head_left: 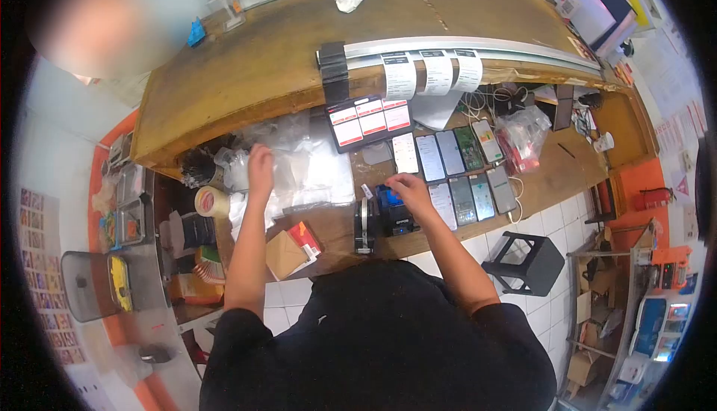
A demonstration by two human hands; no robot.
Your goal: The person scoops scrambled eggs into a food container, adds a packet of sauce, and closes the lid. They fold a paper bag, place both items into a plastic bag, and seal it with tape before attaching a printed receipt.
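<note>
My left hand [260, 170] is over a spread of clear plastic bags [302, 168] on the left of the desk. Its fingers are too small and blurred to show whether they grip the plastic. My right hand [411, 190] is closed, thumb and fingers together, at the top of a small black printer [397, 218] with a blue glow; what is between the fingertips is hidden. Beside the printer stands a black tape dispenser [364, 224]. Just right of my right hand, several phones [452, 151] lie in two rows, most with lit screens.
A tablet [370, 123] leans at the back, under paper slips [399, 75] hanging from the shelf edge. A tape roll [212, 202] and a brown envelope [285, 254] sit at left. Cables [485, 101] run behind the phones. A black stool [526, 263] stands at right.
</note>
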